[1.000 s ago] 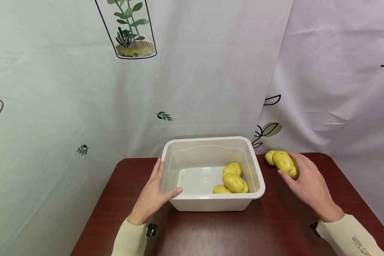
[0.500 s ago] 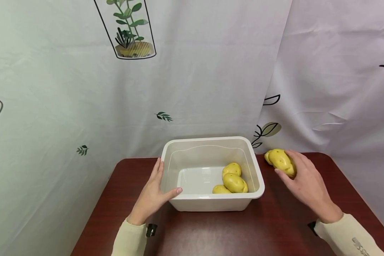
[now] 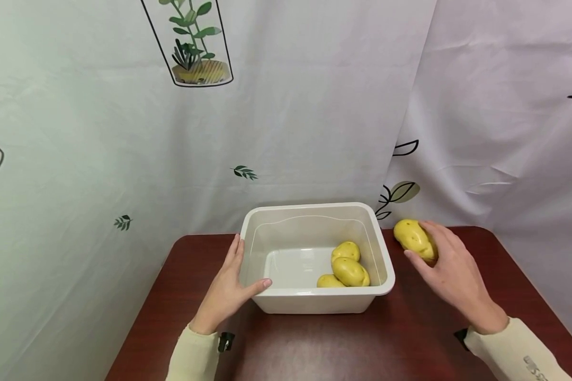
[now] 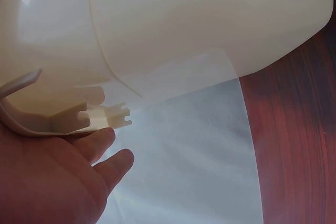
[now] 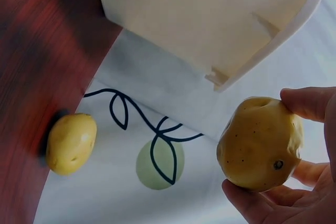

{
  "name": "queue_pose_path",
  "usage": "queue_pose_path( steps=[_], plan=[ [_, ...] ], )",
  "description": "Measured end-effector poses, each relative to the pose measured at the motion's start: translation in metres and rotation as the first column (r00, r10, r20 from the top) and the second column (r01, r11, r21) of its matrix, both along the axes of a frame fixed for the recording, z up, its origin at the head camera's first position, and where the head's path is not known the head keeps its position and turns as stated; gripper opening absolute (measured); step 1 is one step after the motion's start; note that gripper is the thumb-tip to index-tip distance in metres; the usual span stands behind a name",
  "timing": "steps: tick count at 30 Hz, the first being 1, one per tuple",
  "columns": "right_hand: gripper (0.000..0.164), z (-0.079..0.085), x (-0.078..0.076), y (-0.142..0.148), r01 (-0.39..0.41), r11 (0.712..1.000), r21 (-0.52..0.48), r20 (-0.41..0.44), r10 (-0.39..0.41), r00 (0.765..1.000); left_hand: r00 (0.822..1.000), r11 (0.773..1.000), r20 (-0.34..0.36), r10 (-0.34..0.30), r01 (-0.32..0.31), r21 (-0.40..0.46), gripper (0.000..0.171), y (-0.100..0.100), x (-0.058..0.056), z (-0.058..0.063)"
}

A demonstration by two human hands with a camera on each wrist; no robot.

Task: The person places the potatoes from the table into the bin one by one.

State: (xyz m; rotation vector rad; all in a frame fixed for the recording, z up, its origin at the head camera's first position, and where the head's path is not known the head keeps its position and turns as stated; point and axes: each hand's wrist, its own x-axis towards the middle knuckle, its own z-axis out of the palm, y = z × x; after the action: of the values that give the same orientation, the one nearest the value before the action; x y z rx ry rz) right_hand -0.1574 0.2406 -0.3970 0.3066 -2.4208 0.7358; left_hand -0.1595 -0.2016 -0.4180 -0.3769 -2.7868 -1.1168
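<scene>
My left hand (image 3: 225, 290) rests on the left side of a white plastic basin (image 3: 314, 302), fingers straight along its wall and thumb over the front rim. In the left wrist view the fingertips (image 4: 122, 163) lie against the outside under the rim. To the right of the basin, my right hand (image 3: 459, 272) holds a yellow potato (image 3: 413, 238) between thumb and fingers, above the table. Another potato (image 5: 72, 144) lies on the table in the right wrist view; the held one hides it in the head view. Several potatoes (image 3: 348, 271) sit at the basin's right end.
The dark red wooden table (image 3: 305, 344) has its back edge against a pale printed cloth (image 3: 314, 132). The basin stands near that back edge. More cloth hangs along the left and right sides.
My right hand has moved slightly left and up with the potato, which now covers the one behind it. The left hand and the basin have stayed put.
</scene>
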Motion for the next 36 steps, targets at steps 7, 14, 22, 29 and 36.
queue_pose_path(
  steps=[7,14,22,29,36],
  plan=[
    [0.068,0.005,0.003,-0.007,-0.009,1.000,-0.013,-0.002,0.009,1.000,1.000,1.000,-0.001,-0.001,0.001,-0.008,0.116,0.001,-0.001,0.000],
    [0.070,0.009,0.004,-0.014,-0.028,0.999,-0.015,-0.039,0.027,0.999,1.000,1.000,-0.001,0.001,-0.001,-0.006,0.114,0.001,-0.001,0.000],
    [0.069,0.012,0.005,-0.023,-0.055,0.998,-0.018,-0.070,0.053,0.996,1.000,1.000,0.005,0.004,-0.004,-0.009,0.115,0.001,-0.001,0.000],
    [0.071,0.014,0.006,-0.031,-0.085,0.996,-0.016,-0.082,0.083,0.993,1.000,1.000,0.006,0.009,-0.008,-0.012,0.116,0.001,-0.001,0.001],
    [0.070,0.015,0.007,-0.040,-0.112,0.994,0.000,-0.086,0.112,0.990,1.000,1.000,-0.001,0.005,-0.005,-0.009,0.114,0.000,-0.001,-0.001]
  ],
)
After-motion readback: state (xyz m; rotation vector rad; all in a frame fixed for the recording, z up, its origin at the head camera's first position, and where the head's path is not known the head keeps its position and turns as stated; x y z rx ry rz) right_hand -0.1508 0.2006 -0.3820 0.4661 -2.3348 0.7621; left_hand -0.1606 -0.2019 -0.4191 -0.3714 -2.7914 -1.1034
